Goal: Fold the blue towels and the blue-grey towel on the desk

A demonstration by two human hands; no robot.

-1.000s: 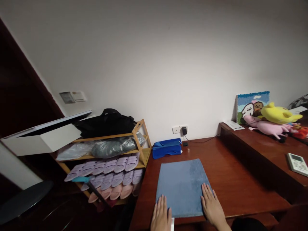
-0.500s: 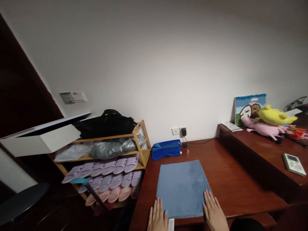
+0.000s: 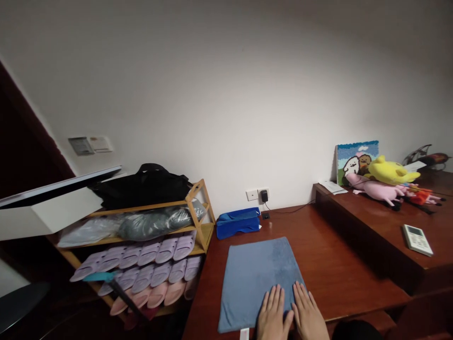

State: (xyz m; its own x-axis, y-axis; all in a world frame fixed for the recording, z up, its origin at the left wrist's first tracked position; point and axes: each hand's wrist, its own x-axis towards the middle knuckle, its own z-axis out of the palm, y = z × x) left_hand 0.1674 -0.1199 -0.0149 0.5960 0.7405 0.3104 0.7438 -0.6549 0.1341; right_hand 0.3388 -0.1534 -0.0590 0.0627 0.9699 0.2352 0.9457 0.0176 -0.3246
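Note:
A grey-blue cloth towel (image 3: 253,278) lies flat on the reddish-brown wooden table (image 3: 329,278), with a small white tag (image 3: 244,334) sticking out at its near edge. My left hand (image 3: 272,311) rests flat on the towel's near right part, fingers stretched out. Beside it, my right hand (image 3: 307,309) lies palm down along the towel's right edge, fingers also straight. The two thumbs are close together. Neither hand grasps anything.
A folded bright blue cloth (image 3: 238,224) lies at the back by a plugged-in black adapter (image 3: 264,195). Left stands a wooden rack with slippers (image 3: 166,250) and a black bag (image 3: 141,186). On the raised right ledge are plush toys (image 3: 392,170) and a white remote (image 3: 417,240).
My left hand has moved right, from the towel's left edge to beside my right hand. The right hand stays at the right edge. The view has shifted slightly.

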